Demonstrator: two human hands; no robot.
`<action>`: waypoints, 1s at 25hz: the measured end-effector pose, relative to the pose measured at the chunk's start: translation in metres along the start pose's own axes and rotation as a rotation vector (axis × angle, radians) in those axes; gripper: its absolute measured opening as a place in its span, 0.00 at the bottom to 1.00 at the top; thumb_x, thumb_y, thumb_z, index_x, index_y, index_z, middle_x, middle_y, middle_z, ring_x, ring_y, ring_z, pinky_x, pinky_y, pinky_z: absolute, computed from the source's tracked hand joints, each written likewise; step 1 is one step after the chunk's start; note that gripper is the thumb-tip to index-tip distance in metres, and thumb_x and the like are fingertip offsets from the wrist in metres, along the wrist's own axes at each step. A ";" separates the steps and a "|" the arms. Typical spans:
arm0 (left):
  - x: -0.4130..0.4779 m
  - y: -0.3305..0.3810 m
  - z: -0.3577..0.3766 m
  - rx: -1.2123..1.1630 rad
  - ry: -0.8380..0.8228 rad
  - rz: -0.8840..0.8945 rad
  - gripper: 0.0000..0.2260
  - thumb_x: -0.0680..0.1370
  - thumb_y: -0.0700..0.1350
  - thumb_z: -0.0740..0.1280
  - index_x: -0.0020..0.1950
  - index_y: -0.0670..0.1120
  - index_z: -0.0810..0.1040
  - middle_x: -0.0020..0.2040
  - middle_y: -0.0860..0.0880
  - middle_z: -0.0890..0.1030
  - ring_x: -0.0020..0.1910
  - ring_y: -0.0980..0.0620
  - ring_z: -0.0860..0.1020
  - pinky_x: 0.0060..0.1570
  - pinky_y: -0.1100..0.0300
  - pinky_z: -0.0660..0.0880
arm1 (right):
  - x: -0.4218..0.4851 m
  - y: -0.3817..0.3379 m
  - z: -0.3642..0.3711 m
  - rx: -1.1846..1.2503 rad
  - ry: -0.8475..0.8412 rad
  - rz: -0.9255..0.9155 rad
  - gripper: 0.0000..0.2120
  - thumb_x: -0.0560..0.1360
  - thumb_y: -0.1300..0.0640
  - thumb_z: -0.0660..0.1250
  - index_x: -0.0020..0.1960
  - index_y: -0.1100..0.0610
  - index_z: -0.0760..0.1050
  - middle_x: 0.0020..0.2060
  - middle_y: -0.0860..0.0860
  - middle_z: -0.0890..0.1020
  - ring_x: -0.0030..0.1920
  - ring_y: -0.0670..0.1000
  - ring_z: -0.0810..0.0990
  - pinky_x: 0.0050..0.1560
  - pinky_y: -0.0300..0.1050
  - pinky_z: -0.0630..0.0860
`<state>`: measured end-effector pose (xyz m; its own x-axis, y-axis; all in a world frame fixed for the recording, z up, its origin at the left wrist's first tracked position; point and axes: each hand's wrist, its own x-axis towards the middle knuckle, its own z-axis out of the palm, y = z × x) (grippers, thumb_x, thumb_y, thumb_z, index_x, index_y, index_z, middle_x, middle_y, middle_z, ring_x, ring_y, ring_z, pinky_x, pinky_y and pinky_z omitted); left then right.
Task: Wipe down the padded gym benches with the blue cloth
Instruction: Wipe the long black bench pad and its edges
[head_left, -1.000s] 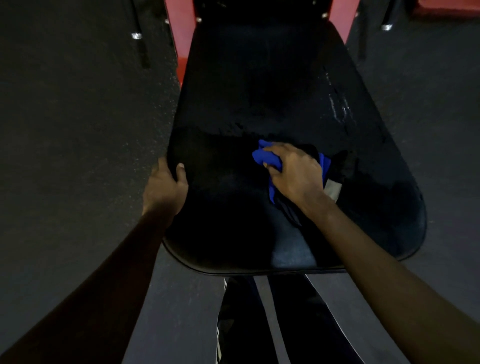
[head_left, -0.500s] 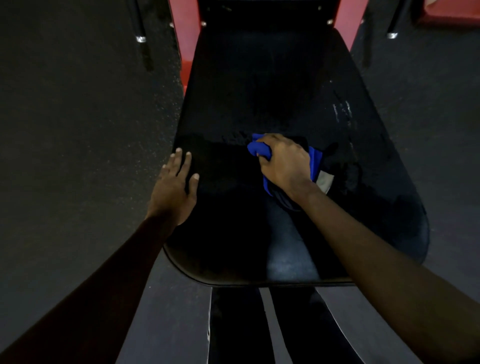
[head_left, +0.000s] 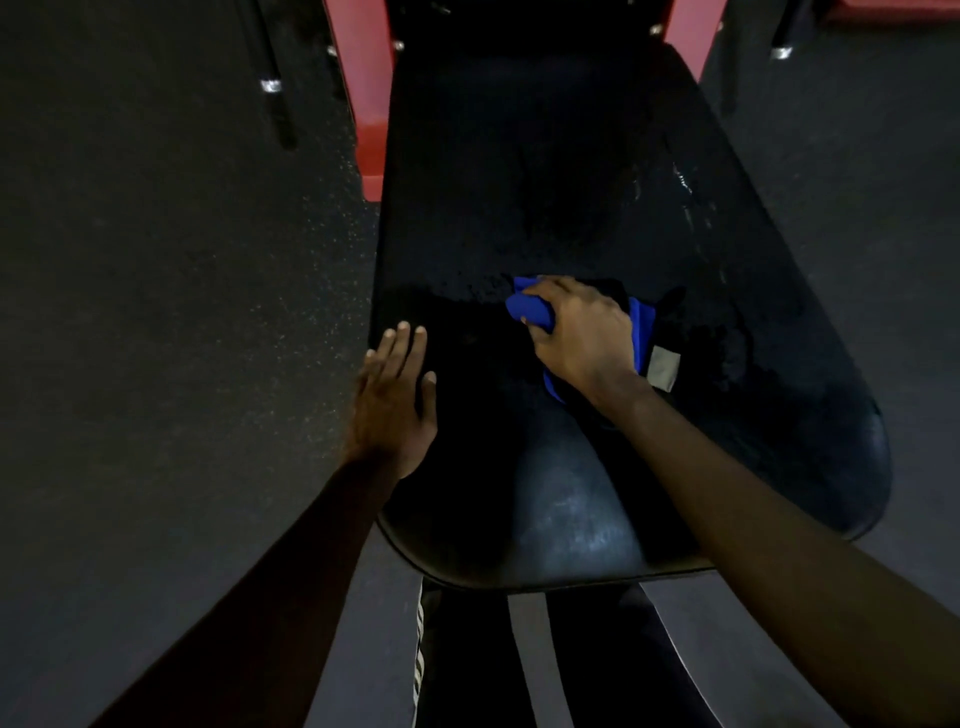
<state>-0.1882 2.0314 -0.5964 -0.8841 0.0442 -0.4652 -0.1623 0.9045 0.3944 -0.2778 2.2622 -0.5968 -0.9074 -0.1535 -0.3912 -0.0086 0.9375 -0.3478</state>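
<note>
A black padded gym bench (head_left: 545, 171) runs away from me, wide at its near end. My right hand (head_left: 582, 335) grips a bunched blue cloth (head_left: 530, 309) with a grey tag and holds it on the pad near the middle. The surface behind the cloth looks wet and darker, with streaks toward the right edge. My left hand (head_left: 397, 395) lies flat with straight fingers on the pad's left edge.
Red frame posts (head_left: 363, 93) stand at the bench's far end, left and right. Dark speckled rubber floor (head_left: 156, 312) lies on both sides. Black metal legs with silver caps (head_left: 271, 85) stand at the far left and far right. My dark striped trousers show below the bench.
My left hand let go of the pad's left edge and now lies flat on the surface. My right hand slid the cloth a little farther up the bench.
</note>
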 end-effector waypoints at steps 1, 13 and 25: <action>0.000 -0.001 0.001 0.004 0.008 -0.004 0.26 0.84 0.51 0.51 0.81 0.45 0.58 0.81 0.44 0.58 0.81 0.48 0.54 0.78 0.54 0.46 | 0.008 -0.004 0.002 0.001 0.001 0.016 0.18 0.75 0.50 0.68 0.65 0.47 0.77 0.64 0.47 0.79 0.60 0.55 0.79 0.56 0.52 0.76; 0.001 -0.006 0.010 -0.045 0.071 0.018 0.28 0.82 0.53 0.50 0.81 0.45 0.61 0.81 0.44 0.60 0.80 0.49 0.55 0.78 0.56 0.45 | -0.014 -0.037 0.007 0.013 -0.028 -0.050 0.17 0.75 0.49 0.70 0.64 0.42 0.79 0.67 0.42 0.78 0.67 0.47 0.77 0.58 0.44 0.76; 0.000 -0.008 0.012 -0.066 0.068 0.003 0.28 0.82 0.54 0.49 0.81 0.46 0.59 0.81 0.46 0.58 0.81 0.52 0.51 0.78 0.57 0.44 | -0.032 -0.043 0.004 0.058 -0.100 -0.084 0.17 0.77 0.48 0.70 0.65 0.40 0.78 0.68 0.40 0.77 0.68 0.44 0.75 0.60 0.42 0.74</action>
<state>-0.1817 2.0294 -0.6096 -0.9119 0.0158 -0.4100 -0.1861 0.8746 0.4476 -0.2469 2.2261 -0.5724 -0.8584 -0.2633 -0.4404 -0.0554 0.9009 -0.4306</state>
